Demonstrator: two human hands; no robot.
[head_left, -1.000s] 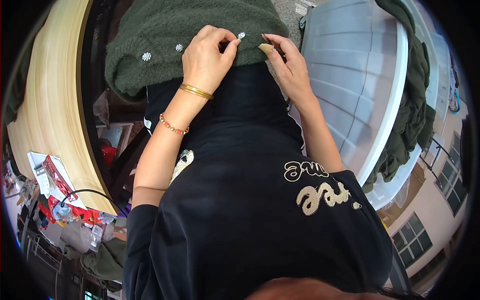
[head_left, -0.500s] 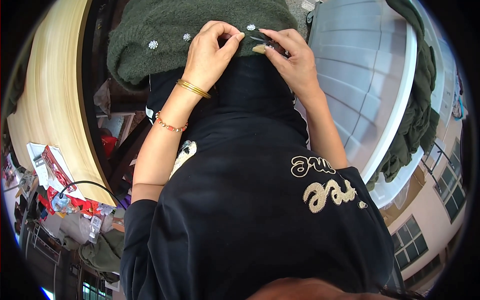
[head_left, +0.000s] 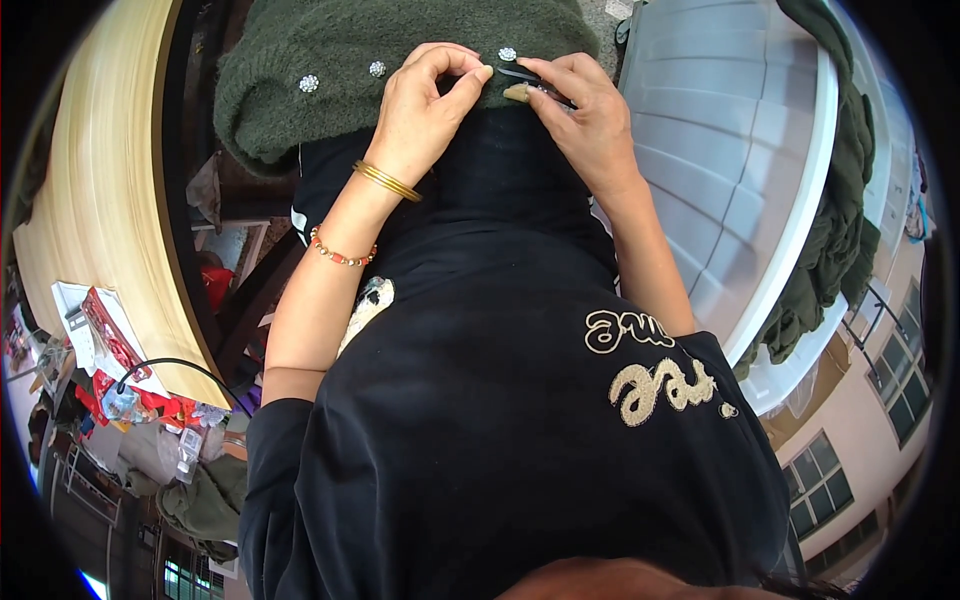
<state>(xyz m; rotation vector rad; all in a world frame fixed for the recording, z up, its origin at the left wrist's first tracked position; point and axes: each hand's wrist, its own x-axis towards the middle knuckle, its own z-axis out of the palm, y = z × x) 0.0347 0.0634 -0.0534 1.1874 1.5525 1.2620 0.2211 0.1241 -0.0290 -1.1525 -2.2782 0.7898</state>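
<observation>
Across my lap lies a dark green fuzzy knit garment (head_left: 300, 55) with a row of sparkling flower-shaped buttons (head_left: 309, 83). My left hand (head_left: 425, 105) is closed in a pinch at the garment's near edge; whatever sits between thumb and forefinger is too small to make out. Just right of it, my right hand (head_left: 585, 105) grips small thread snips (head_left: 520, 73), their thin blades pointing left toward the left fingertips. One button (head_left: 508, 54) lies just beyond the blades. Below them a beige piece (head_left: 517, 93) shows by my right thumb; its kind is unclear.
A large pale plastic bin (head_left: 720, 150) stands close on my right, with dark green knit (head_left: 840, 220) draped over its far side. To the left is a wood-grain tabletop (head_left: 100, 170), with papers and red packets (head_left: 115, 335) at its near end.
The snips' blades have tilted slightly and show more plainly beside the left fingertips. The garment and its buttons have shifted a little. Both hands stay almost in place.
</observation>
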